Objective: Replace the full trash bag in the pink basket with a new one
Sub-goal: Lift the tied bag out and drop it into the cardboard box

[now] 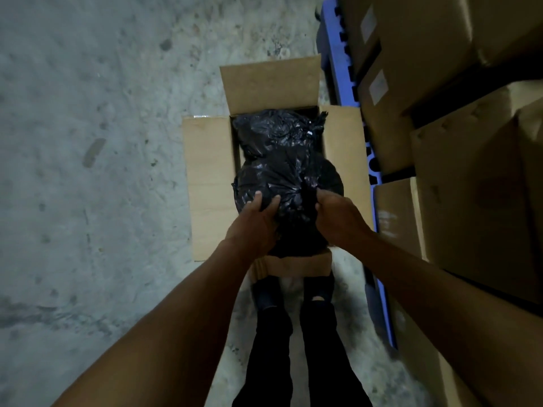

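A full black trash bag (286, 183) bulges over the near half of an open cardboard box (205, 183) on the floor. My left hand (255, 221) grips the bag's left side. My right hand (338, 218) pinches the gathered plastic at its right side. Behind it, a second black bag (277, 130) lies inside the box, knotted at its right end. The pink basket is out of view.
Stacked cardboard cartons (458, 142) on a blue plastic pallet (340, 54) stand close along the right. Bare concrete floor (88, 142) stretches to the left. My feet and dark trouser legs (293, 333) stand just before the box's near flap.
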### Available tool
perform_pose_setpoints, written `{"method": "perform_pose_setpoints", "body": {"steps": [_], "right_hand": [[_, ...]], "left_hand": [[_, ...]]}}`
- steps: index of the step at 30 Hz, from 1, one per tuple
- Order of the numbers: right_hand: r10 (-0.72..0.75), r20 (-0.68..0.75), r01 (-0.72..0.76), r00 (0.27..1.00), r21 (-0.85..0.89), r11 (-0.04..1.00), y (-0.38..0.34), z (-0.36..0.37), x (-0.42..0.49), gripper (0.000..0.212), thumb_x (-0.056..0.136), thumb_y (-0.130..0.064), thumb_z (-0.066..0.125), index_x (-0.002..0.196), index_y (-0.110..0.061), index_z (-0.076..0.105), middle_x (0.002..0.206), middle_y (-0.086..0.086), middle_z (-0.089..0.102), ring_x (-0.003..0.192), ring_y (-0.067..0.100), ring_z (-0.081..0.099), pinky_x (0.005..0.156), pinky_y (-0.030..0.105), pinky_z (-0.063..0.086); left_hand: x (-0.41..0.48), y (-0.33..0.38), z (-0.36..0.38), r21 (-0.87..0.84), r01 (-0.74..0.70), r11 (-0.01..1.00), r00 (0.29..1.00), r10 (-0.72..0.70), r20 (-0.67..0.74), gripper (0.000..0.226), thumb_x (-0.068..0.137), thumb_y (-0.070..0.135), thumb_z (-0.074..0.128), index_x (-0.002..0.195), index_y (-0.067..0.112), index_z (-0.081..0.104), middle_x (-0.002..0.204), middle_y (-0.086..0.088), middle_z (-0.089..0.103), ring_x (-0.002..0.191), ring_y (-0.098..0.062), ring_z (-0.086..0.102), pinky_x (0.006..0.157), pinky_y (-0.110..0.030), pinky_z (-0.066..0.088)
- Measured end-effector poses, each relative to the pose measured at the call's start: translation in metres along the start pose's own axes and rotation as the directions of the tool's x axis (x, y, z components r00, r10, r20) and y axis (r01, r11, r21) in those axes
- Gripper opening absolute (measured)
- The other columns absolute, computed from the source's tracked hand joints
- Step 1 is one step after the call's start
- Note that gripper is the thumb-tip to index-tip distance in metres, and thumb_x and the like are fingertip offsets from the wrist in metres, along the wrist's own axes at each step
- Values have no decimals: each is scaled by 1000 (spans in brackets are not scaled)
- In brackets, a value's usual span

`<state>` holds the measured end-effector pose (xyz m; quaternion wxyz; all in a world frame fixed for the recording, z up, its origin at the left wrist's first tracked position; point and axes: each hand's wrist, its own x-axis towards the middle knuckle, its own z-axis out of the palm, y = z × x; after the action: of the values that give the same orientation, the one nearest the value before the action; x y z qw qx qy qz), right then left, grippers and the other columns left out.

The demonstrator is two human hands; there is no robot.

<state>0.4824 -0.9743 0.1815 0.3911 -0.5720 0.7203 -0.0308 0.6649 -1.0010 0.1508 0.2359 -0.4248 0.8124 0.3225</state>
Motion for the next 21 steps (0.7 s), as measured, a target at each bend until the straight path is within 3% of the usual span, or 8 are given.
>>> {"method": "perform_pose_setpoints", "body": {"steps": [2, 4, 7, 10, 14, 17, 21], "right_hand": [[-15, 7, 15, 1000, -29, 999, -9, -22, -11, 41, 92, -23, 33, 113, 0, 60, 107, 23, 65, 100, 43, 59, 78, 37, 42], [-2, -36, 0, 999, -46, 999, -23, -48, -23, 25, 93, -14, 40, 101, -2, 61, 90, 18, 63, 88, 42, 59, 68, 35, 41], [2, -150, -14, 989, -80, 997, -49, -96, -44, 10, 92, -6, 42, 90, -7, 52, 84, 10, 54, 80, 34, 55, 66, 33, 39], [-63, -233, 32, 971, -133, 991, -75, -147, -66, 16, 93, -8, 41, 100, -2, 54, 95, 14, 56, 90, 33, 54, 76, 29, 35], [-123, -391, 47, 912, -198, 979, -113, -219, -98, 41, 90, -25, 33, 106, -1, 61, 106, 18, 64, 101, 38, 58, 99, 43, 43], [-127, -493, 14, 861, -226, 974, -145, -274, -128, 42, 91, -27, 40, 117, -2, 62, 120, 19, 64, 114, 37, 56, 103, 46, 43], [-120, -593, -58, 796, -272, 961, -180, -336, -164, 44, 92, -36, 35, 119, -13, 60, 125, 9, 61, 115, 30, 53, 99, 45, 44]], "left_hand": [[-14, 4, -17, -4, 53, 999, 997, -53, -63, 58, 100, 28, 31, 153, 9, 18, 162, -16, 5, 142, -53, 9, 117, -51, 19], [-30, 11, -45, -33, 101, 994, 988, -104, -111, 66, 97, 29, 41, 155, 14, 13, 160, -22, 6, 145, -46, 12, 117, -47, 22], [-57, 31, -97, -109, 186, 977, 969, -200, -146, 72, 95, 29, 45, 155, 22, 6, 161, -19, 3, 148, -34, 12, 119, -41, 20], [-82, 58, -153, -30, 183, 983, 946, -185, -266, 67, 97, 32, 37, 155, 21, 6, 161, -18, 7, 147, -34, 16, 117, -40, 24], [-131, 104, -232, -37, 187, 982, 880, -184, -437, 64, 97, 35, 38, 154, 16, 16, 161, -14, 12, 146, -32, 17, 118, -42, 22], [-169, 137, -287, 9, 152, 988, 812, -120, -571, 58, 97, 36, 40, 149, 14, 29, 158, -12, 25, 144, -29, 25, 118, -41, 22], [-203, 166, -353, 173, 57, 983, 674, 90, -733, 43, 95, 33, 45, 132, 14, 48, 143, -13, 46, 132, -30, 41, 113, -41, 27]]}}
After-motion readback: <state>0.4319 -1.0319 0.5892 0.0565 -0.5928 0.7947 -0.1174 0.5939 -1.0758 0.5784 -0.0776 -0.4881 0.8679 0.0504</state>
